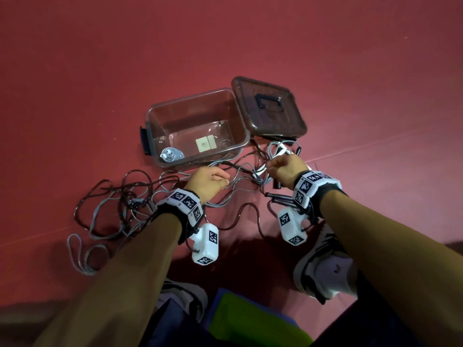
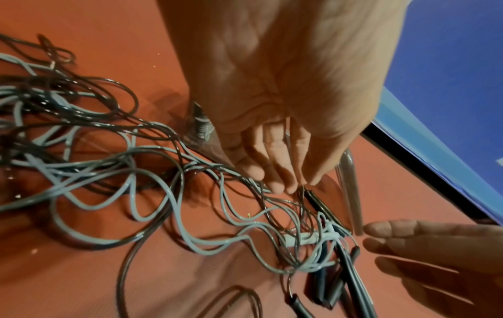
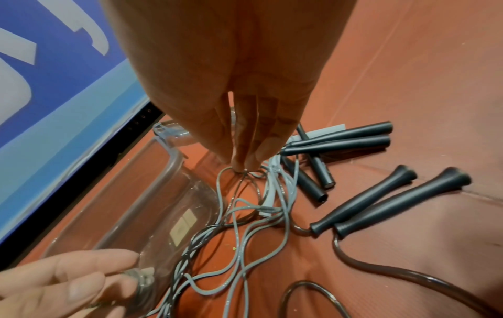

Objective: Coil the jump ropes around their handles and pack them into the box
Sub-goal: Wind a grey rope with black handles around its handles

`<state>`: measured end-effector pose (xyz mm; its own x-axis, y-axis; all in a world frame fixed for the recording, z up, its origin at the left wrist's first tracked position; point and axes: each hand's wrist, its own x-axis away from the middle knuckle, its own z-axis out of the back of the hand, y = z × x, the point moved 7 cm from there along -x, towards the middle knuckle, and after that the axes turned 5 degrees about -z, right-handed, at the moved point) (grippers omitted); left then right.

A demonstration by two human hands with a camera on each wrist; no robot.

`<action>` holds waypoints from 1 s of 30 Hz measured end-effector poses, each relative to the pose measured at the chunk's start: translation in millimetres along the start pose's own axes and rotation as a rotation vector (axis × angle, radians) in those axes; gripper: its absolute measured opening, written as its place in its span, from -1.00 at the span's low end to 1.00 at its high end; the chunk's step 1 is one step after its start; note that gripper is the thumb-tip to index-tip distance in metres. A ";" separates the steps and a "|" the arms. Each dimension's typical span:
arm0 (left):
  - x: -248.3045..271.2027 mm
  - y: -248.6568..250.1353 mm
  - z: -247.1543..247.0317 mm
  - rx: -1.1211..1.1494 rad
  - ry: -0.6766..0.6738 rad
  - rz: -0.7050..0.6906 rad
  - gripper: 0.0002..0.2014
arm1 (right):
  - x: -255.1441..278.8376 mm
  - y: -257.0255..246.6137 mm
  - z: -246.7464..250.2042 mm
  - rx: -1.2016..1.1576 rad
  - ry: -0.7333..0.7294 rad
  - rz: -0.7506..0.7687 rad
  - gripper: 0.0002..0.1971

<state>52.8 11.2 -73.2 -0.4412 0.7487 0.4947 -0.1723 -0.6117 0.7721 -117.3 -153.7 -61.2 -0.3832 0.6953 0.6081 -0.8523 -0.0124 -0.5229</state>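
Observation:
Grey rope (image 1: pixel 100 216) and dark rope (image 1: pixel 105 186) lie tangled on the red floor in front of a clear box (image 1: pixel 190 95). One coiled rope (image 1: pixel 171 155) sits in the box's near-left corner. My right hand (image 1: pixel 269 166) pinches thin grey and dark cords at its fingertips (image 3: pixel 241 169), beside white handles (image 1: pixel 283 149). Two pairs of black handles (image 3: pixel 381 204) (image 3: pixel 340 139) lie to its right. My left hand (image 1: pixel 223 180) hovers over the tangle by the box's near wall, its fingers straight and pointing down (image 2: pixel 272 182); no clear grip shows.
The dark box lid (image 1: pixel 270 106) lies flat to the right of the box. My shoes (image 1: pixel 325 271) stand close behind the ropes. A blue board (image 2: pixel 449 86) rises beyond the box. Rope loops spread far to the left (image 1: pixel 80 251).

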 end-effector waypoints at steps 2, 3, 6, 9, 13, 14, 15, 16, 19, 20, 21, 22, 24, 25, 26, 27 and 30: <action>-2.8 2.8 -10.4 -0.031 -0.015 0.001 -0.90 | 2.9 9.8 3.5 0.049 0.003 -0.008 -0.84; -4.3 3.1 -16.5 -0.037 -0.025 0.002 -0.90 | 4.5 14.7 4.2 0.058 0.005 -0.014 -0.85; -5.7 2.6 -38.0 -0.060 -0.089 0.018 -0.91 | 1.7 32.8 -2.9 0.041 -0.029 -0.040 -0.80; -7.6 -3.7 -60.1 -0.071 -0.164 0.051 -0.90 | 2.3 49.2 -11.5 0.047 -0.072 -0.059 -0.83; -11.8 -6.8 -84.1 -0.071 -0.196 0.061 -0.89 | -0.8 64.5 -21.2 0.105 -0.069 -0.083 -0.85; -13.1 -7.3 -89.4 -0.070 -0.206 0.068 -0.89 | -2.8 69.0 -23.5 0.103 -0.066 -0.099 -0.84; -14.9 -7.6 -94.4 -0.071 -0.218 0.079 -0.89 | -4.7 73.1 -25.1 0.093 -0.066 -0.112 -0.84; -17.0 -7.9 -99.0 -0.074 -0.229 0.087 -0.89 | -6.9 76.6 -26.0 0.092 -0.069 -0.120 -0.83; -23.5 -12.3 -111.5 -0.091 -0.259 0.110 -0.84 | -11.6 83.7 -29.4 0.120 -0.084 -0.120 -0.78; -25.7 -13.7 -115.4 -0.100 -0.268 0.118 -0.82 | -13.7 86.1 -30.6 0.124 -0.087 -0.126 -0.78; -28.4 -15.9 -119.7 -0.106 -0.273 0.123 -0.80 | -15.2 87.8 -31.2 0.126 -0.086 -0.129 -0.77; -30.2 -16.4 -123.4 -0.110 -0.278 0.128 -0.77 | -16.4 89.4 -32.2 0.134 -0.086 -0.135 -0.76; -33.0 -17.8 -132.7 -0.118 -0.293 0.138 -0.72 | -18.6 93.2 -34.9 0.147 -0.089 -0.145 -0.73; -34.1 -18.7 -137.6 -0.118 -0.303 0.144 -0.69 | -19.7 95.4 -36.6 0.148 -0.092 -0.151 -0.72; -34.2 -19.2 -142.4 -0.116 -0.314 0.151 -0.66 | -20.9 97.6 -37.7 0.147 -0.093 -0.157 -0.71; -34.5 -21.4 -147.9 -0.117 -0.322 0.160 -0.63 | -22.2 99.9 -38.7 0.147 -0.095 -0.164 -0.70; -35.2 -27.5 -160.6 -0.116 -0.332 0.173 -0.52 | -25.2 106.2 -43.1 0.165 -0.118 -0.174 -0.63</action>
<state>-68.4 -39.4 -175.9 -0.1667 0.6626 0.7302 -0.2275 -0.7465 0.6254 -182.9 -141.5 -157.8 -0.2562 0.6084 0.7511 -0.9518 -0.0234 -0.3057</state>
